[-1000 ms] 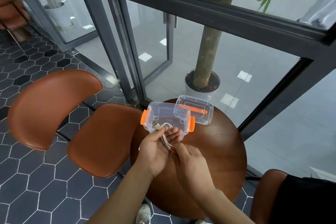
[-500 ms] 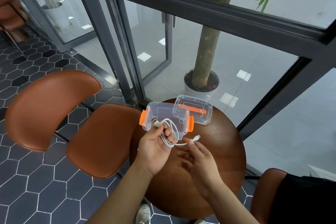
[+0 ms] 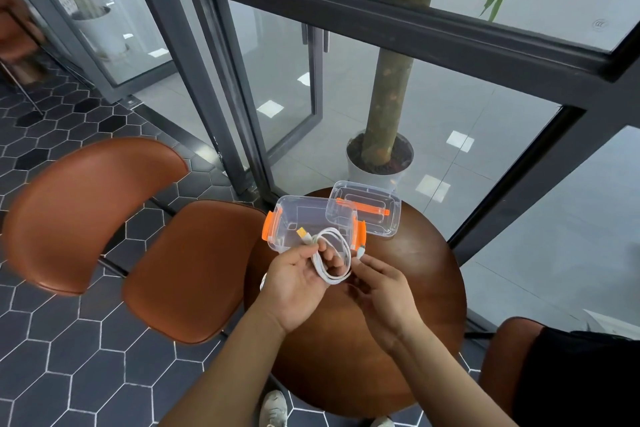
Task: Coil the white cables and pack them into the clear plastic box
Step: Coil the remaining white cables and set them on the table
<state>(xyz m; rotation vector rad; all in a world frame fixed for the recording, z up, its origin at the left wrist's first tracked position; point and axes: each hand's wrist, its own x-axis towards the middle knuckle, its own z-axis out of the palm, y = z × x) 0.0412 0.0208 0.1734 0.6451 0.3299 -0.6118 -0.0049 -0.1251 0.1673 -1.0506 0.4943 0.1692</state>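
L hand (image 3: pixel 296 284) grips coiled white cable (image 3: pixel 328 278), R hand (image 3: pixel 384 291) pinches its free end, clear box (image 3: pixel 301 215) just behind.

We record a floor of dark hexagonal tiles (image 3: pixel 52 357) with pale grout. A round wooden table (image 3: pixel 415 340) stands between a brown padded chair (image 3: pixel 104 218) and a second brown seat (image 3: pixel 498 357). Dark metal frames (image 3: pixel 381 14) hold full-height glazing. Beyond it, a potted tree (image 3: pixel 384 135) stands on glossy grey tiles (image 3: pixel 502 107) in daylight.

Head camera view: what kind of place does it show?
Probably a café or lobby seating corner: a small round wooden table, brown padded chairs beside it, and glass doors with a potted tree behind.
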